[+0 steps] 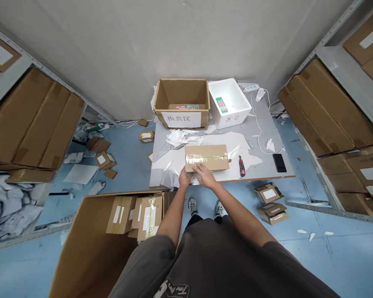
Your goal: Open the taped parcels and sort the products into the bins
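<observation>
A taped cardboard box [207, 154] lies on the table near its front edge, with shiny clear tape along its top. My left hand [184, 178] grips the box's near left corner, and some of its fingers are hidden. Resting flat on the front part of the box, my right hand [205, 176] has its fingers stretched out and holds nothing. A red and black utility knife [241, 166] lies to the right of the box. Behind the box is a heap of crumpled white paper [177, 138].
An open carton [182, 119] and a white foam box [231, 120] stand at the table's back. A phone [279, 163] lies at the right. A large carton [90, 231] with parcels is at my left. Racks with cartons [332, 111] flank both sides; small boxes [272, 209] litter the floor.
</observation>
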{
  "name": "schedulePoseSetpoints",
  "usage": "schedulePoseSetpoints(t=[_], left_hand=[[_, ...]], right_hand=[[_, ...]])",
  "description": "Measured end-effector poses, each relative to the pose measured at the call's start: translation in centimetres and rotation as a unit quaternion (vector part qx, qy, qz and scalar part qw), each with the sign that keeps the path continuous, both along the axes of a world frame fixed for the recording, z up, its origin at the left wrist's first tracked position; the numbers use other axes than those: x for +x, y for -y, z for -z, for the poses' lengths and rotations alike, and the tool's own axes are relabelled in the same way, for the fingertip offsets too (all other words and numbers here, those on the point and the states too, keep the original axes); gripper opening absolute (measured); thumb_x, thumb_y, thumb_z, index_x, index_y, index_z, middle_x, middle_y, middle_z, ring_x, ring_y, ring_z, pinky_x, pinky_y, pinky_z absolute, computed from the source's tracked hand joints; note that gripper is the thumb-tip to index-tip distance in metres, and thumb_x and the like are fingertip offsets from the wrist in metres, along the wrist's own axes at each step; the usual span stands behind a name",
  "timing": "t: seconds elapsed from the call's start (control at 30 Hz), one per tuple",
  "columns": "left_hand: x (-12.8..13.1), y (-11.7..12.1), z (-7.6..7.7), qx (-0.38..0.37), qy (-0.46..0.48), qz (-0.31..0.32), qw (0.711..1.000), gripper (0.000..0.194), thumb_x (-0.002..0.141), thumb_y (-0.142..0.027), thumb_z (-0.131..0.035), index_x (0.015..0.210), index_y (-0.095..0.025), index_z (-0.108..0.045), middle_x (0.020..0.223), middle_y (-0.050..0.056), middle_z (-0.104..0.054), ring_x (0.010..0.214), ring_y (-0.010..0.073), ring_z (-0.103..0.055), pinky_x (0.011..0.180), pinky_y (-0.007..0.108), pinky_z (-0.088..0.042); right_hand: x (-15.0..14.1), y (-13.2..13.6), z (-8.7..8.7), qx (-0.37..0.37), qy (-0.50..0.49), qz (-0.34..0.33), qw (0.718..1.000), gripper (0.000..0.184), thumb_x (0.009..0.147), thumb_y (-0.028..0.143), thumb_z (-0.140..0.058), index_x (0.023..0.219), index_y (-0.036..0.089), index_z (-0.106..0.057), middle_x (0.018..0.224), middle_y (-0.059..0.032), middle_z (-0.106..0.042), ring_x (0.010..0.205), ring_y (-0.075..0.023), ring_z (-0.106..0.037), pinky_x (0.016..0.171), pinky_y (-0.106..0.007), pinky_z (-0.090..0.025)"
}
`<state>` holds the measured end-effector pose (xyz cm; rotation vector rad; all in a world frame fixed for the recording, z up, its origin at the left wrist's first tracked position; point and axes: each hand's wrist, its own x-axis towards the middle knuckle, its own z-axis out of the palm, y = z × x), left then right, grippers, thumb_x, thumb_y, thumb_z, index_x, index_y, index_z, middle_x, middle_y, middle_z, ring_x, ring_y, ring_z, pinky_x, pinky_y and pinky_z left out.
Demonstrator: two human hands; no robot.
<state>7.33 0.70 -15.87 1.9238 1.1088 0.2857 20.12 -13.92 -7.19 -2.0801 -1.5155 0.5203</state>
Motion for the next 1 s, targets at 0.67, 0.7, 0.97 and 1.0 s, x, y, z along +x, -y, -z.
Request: schedulePoseSetpoints(t=[0.67, 0.7, 0.97, 1.0], left_hand=[[-0.2, 0.4, -6.0, 0.138, -0.105, 0.085, 0.981, 0.052, 0.102, -0.031, -0.068, 0.154, -0.026, -0.063, 0.167, 0.015, -0.048, 0.146, 0.0334, -0.056, 0.115, 0.045, -0.054], [0.0, -0.1, -6.3, 0.144, -0.119, 0.09, 0.978, 0.052, 0.104, -0.031, -0.066, 0.156, -0.027, -0.062, 0.168, 0.015, -0.047, 0.146, 0.0336, -0.056, 0.115, 0.046, -0.054], [4.1, -7.6, -9.1, 0.175, -0.22, 0.153, 0.947, 0.061, 0.104, -0.028, -0.058, 0.164, -0.04, -0.051, 0.179, 0.007, -0.032, 0.142, 0.0349, -0.052, 0.111, 0.05, -0.054], [4.8, -8.5, -9.4, 0.174, -0.222, 0.156, 0.947, 0.062, 0.103, -0.026, -0.058, 0.164, -0.04, -0.051, 0.18, 0.007, -0.03, 0.144, 0.0359, -0.051, 0.112, 0.053, -0.053]], right_hand=[[6.7, 7.5, 1.4, -0.165, -0.015, 0.271, 0.948, 0.062, 0.102, 0.024, -0.056, 0.163, 0.024, -0.047, 0.149, -0.0161, -0.051, 0.126, -0.0282, -0.064, 0.101, -0.036, -0.055], [6.5, 7.2, 1.0, -0.179, -0.016, 0.266, 0.947, 0.063, 0.102, 0.024, -0.056, 0.164, 0.024, -0.046, 0.148, -0.0163, -0.051, 0.124, -0.0279, -0.065, 0.1, -0.036, -0.055], [1.2, 5.0, -1.0, -0.261, -0.012, 0.18, 0.948, 0.071, 0.105, 0.026, -0.056, 0.171, 0.021, -0.033, 0.148, -0.0215, -0.052, 0.122, -0.0316, -0.068, 0.101, -0.039, -0.054], [0.1, 4.6, -1.0, -0.255, -0.014, 0.161, 0.953, 0.072, 0.104, 0.026, -0.057, 0.171, 0.021, -0.033, 0.15, -0.0227, -0.051, 0.125, -0.0327, -0.067, 0.103, -0.04, -0.054]])
